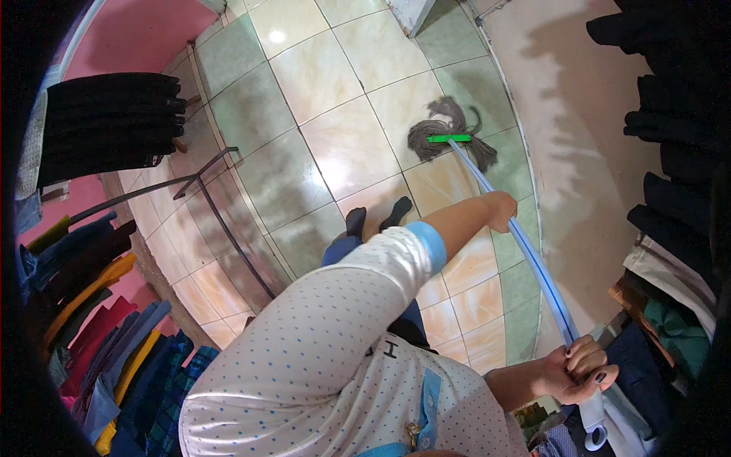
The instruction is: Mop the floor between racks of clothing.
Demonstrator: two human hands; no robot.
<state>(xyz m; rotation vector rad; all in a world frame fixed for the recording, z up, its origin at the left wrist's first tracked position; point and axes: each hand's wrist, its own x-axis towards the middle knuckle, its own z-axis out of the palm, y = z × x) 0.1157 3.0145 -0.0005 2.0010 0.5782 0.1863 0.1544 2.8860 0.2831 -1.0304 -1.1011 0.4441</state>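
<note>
A string mop with dark grey strands point(482, 155) rests on the tiled floor point(348, 143), ahead of my feet and to the right. Its strands spread out from a bright green head bar point(449, 138). From that bar a pale blue handle point(539, 265) with a darker stripe slants back towards me. My left hand point(501, 211) reaches across my body and grips the handle partway along. Near the top end, my right hand point(582, 370) is wrapped around it, just below a white end cap with a hanging loop point(595, 437).
Folded dark garments point(111, 123) hang at the left, with colourful clothes point(108, 354) below them. A black metal rack frame point(228, 228) stands on the left side. More clothes point(679, 228) line the right wall point(571, 143). A white panel edge point(412, 17) stands at the far end.
</note>
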